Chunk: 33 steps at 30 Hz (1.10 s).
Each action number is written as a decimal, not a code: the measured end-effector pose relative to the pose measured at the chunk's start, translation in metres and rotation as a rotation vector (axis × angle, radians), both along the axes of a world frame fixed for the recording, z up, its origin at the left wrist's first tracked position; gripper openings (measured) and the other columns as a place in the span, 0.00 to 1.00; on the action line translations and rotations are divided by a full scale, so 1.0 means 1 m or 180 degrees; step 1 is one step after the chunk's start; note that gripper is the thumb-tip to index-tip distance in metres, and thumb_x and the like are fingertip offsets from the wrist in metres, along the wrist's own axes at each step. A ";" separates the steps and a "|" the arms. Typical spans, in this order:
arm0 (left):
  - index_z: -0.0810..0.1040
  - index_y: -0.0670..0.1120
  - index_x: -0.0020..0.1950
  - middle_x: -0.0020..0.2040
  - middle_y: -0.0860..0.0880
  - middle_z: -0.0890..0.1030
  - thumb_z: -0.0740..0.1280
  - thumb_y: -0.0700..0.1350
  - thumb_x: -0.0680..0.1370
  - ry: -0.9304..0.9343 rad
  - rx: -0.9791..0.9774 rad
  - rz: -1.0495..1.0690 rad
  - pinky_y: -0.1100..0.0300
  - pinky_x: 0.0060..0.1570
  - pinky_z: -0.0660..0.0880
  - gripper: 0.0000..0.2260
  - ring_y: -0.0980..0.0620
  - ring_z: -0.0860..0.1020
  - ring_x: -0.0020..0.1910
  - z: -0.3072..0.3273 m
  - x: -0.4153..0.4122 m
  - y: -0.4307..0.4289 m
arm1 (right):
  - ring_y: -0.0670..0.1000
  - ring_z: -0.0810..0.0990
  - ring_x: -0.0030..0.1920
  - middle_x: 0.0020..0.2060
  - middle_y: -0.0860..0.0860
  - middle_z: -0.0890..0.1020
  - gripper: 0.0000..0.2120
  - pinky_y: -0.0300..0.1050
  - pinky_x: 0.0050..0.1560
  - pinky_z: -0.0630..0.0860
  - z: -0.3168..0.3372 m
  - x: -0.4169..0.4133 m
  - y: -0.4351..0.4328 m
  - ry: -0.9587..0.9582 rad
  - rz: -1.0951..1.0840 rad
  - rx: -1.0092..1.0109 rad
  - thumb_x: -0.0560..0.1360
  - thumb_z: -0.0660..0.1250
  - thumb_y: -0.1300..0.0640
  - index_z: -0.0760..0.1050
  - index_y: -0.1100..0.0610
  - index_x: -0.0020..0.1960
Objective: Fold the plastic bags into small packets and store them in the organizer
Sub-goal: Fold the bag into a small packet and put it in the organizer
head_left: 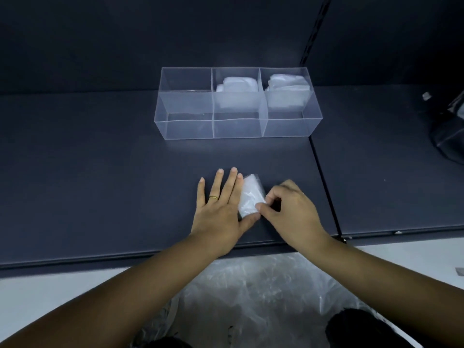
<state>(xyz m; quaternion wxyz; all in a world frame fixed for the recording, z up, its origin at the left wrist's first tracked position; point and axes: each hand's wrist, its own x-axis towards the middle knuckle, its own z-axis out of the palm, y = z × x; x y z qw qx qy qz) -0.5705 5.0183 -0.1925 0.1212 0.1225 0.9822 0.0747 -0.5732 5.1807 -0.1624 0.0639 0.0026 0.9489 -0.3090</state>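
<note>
A single wide-angle view from a camera worn on the person's head, facing forward and steeply down onto a dark shelf [100, 172]. Both bare forearms enter from the bottom edge. The left hand [221, 204] and right hand [288, 207] meet at a small folded packet [249, 197] just below centre, close to the lens. A clear organizer [185, 126] sits farther off, above centre, in front of the dark back wall [125, 41]. The shelf's near edge crosses the lower third. Below it, nearest the camera, lie pale floor [62, 292] and loose plastic bags [251, 297].
</note>
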 end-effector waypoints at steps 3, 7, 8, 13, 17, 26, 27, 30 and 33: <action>0.26 0.47 0.72 0.74 0.52 0.27 0.37 0.70 0.72 -0.0077 0.0206 0.0293 0.48 0.69 0.26 0.40 0.53 0.24 0.70 0.003 0.008 0.008 | 0.42 0.75 0.32 0.31 0.42 0.77 0.10 0.31 0.34 0.69 0.003 -0.007 -0.005 -0.0194 -0.0324 -0.0871 0.70 0.72 0.58 0.72 0.51 0.35; 0.37 0.49 0.78 0.79 0.55 0.41 0.60 0.71 0.69 -0.0704 0.1871 0.0953 0.56 0.73 0.33 0.50 0.59 0.35 0.75 0.025 0.001 0.001 | 0.44 0.73 0.33 0.31 0.46 0.77 0.10 0.39 0.38 0.72 0.023 -0.023 -0.006 -0.0435 -0.0090 -0.1627 0.71 0.70 0.66 0.72 0.54 0.39; 0.39 0.50 0.78 0.78 0.57 0.47 0.65 0.71 0.64 -0.0909 0.2423 0.1197 0.55 0.75 0.41 0.54 0.58 0.42 0.76 0.034 -0.006 -0.005 | 0.44 0.74 0.33 0.32 0.47 0.78 0.10 0.38 0.38 0.72 0.031 -0.027 -0.005 -0.0412 0.0138 -0.1640 0.71 0.70 0.66 0.72 0.53 0.41; 0.59 0.53 0.76 0.61 0.59 0.76 0.76 0.53 0.62 -0.1724 0.3742 0.1426 0.71 0.53 0.73 0.46 0.64 0.76 0.57 0.064 -0.036 -0.030 | 0.43 0.76 0.35 0.39 0.52 0.83 0.12 0.34 0.40 0.71 0.067 -0.046 -0.003 -0.0492 0.1040 -0.1665 0.71 0.73 0.64 0.74 0.51 0.47; 0.80 0.42 0.58 0.51 0.45 0.85 0.74 0.45 0.66 -0.1652 0.4409 0.1592 0.63 0.51 0.78 0.21 0.50 0.83 0.50 0.072 -0.047 -0.036 | 0.48 0.79 0.39 0.39 0.55 0.83 0.12 0.37 0.45 0.75 0.071 -0.054 -0.001 -0.0831 0.0580 -0.1975 0.71 0.74 0.60 0.77 0.53 0.53; 0.82 0.47 0.40 0.36 0.54 0.84 0.73 0.40 0.72 0.0245 0.4041 0.1701 0.73 0.40 0.74 0.04 0.62 0.79 0.36 0.093 -0.092 -0.061 | 0.36 0.71 0.24 0.21 0.39 0.74 0.12 0.25 0.30 0.67 0.093 -0.140 -0.013 -0.0555 -0.0222 -0.1786 0.73 0.72 0.56 0.74 0.55 0.33; 0.82 0.48 0.41 0.37 0.56 0.83 0.73 0.41 0.74 0.0605 0.3590 0.1543 0.73 0.42 0.73 0.03 0.62 0.79 0.39 0.092 -0.097 -0.063 | 0.35 0.72 0.24 0.21 0.38 0.74 0.13 0.25 0.30 0.67 0.095 -0.162 -0.016 -0.0395 -0.0374 -0.1740 0.74 0.72 0.56 0.73 0.54 0.32; 0.77 0.49 0.61 0.61 0.55 0.77 0.66 0.51 0.78 0.0958 0.1907 0.0692 0.67 0.64 0.63 0.13 0.56 0.70 0.65 0.077 -0.102 -0.061 | 0.43 0.78 0.39 0.38 0.47 0.81 0.08 0.32 0.40 0.73 0.082 -0.219 -0.025 -0.0170 -0.0811 -0.1461 0.73 0.73 0.53 0.78 0.57 0.41; 0.51 0.49 0.78 0.79 0.52 0.52 0.56 0.60 0.80 0.0693 0.0778 0.0252 0.55 0.74 0.36 0.31 0.53 0.43 0.77 0.053 -0.098 -0.057 | 0.56 0.80 0.53 0.52 0.55 0.82 0.13 0.43 0.51 0.74 0.057 -0.254 -0.032 -0.0225 -0.1042 -0.0592 0.73 0.71 0.51 0.80 0.59 0.53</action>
